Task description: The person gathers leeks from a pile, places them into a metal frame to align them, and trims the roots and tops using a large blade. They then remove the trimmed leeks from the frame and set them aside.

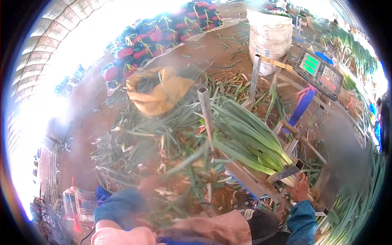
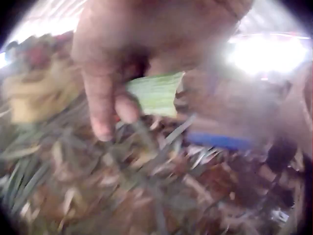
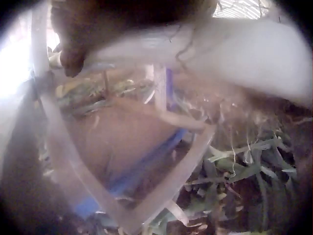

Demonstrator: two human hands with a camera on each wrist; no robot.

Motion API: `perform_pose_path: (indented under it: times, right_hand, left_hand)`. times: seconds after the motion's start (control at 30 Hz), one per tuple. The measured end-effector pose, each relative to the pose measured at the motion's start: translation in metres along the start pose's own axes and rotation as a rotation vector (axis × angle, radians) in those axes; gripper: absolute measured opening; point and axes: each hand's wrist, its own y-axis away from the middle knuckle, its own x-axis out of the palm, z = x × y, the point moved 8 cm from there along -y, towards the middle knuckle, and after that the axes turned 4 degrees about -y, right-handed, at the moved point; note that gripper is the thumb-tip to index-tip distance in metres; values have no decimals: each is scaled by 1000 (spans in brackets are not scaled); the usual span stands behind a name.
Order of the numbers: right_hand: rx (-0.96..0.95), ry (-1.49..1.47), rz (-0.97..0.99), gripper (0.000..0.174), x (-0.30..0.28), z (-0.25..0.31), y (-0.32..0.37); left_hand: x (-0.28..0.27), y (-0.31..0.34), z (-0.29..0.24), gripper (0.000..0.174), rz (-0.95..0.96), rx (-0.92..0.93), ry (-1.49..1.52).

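A bundle of leeks [image 1: 249, 139] lies on a metal frame, green leaves towards the upper left. My right hand [image 1: 300, 188] grips its pale stalks at the lower right end. In the right wrist view that hand [image 3: 127, 22] is dark and blurred over a thick white stalk [image 3: 244, 54]. My left hand [image 1: 151, 185], blurred in the head view, holds a long green leaf [image 1: 185, 161] away from the bundle. The left wrist view shows this hand [image 2: 146, 44] with the leaf's torn or cut pale-green end [image 2: 157, 94] between thumb and fingers.
Leaf scraps [image 1: 139, 143] cover the ground around a yellow sack [image 1: 161, 92]. Metal posts [image 1: 206, 114] rise beside the bundle. A digital scale display [image 1: 318, 73] and a white sack [image 1: 269, 38] stand behind. More leeks [image 1: 351, 216] lie at lower right.
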Motion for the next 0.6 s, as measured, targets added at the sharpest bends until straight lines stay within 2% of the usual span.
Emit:
perform_pose_path:
  times: [0.03,0.07,0.1,0.13,0.17,0.2,0.23,0.27,0.33,0.37,0.43,0.47,0.53,0.57,0.6]
  right_hand:
    - [20,17,20,81,-1,-1,2]
    - [15,33,15,86,0,-3,2]
    - [-17,48,-6,86,-3,-7,4]
    - [-43,61,-22,87,-9,-7,5]
    - [-61,72,-27,88,-25,5,11]
    - [-29,-10,-43,81,-47,6,20]
    - [40,-77,-57,75,-87,20,31]
    - [-6,-71,-231,70,-124,25,49]
    - [-29,-114,-403,66,-204,27,96]
    - [-18,-172,-506,62,-236,21,127]
    - [80,-104,-675,51,-277,-14,195]
    - [213,-134,-707,48,-278,-44,230]
    - [436,-148,-768,44,-253,-106,305]
    - [546,-130,-786,41,-219,-149,346]
    - [744,-79,-693,36,-172,-196,391]
  left_hand:
    - [-6,36,24,20,-181,189,-248]
    - [28,42,82,23,-138,31,-298]
    - [70,42,139,27,-4,-217,-312]
    - [104,50,176,32,87,-347,-348]
    - [126,56,192,36,162,-403,-392]
    - [147,44,190,40,188,-302,-428]
    - [148,28,153,44,171,-2,-383]
    - [153,15,121,48,156,299,-348]
    - [71,-8,-86,48,258,505,-176]
    - [67,-19,-140,45,292,586,90]
    - [58,-34,-247,41,446,744,629]
    - [12,-3,-319,38,341,989,563]
    - [-52,75,-415,34,342,1201,447]
    - [-71,97,-443,33,321,1289,393]
    - [-81,113,-454,33,287,1397,393]
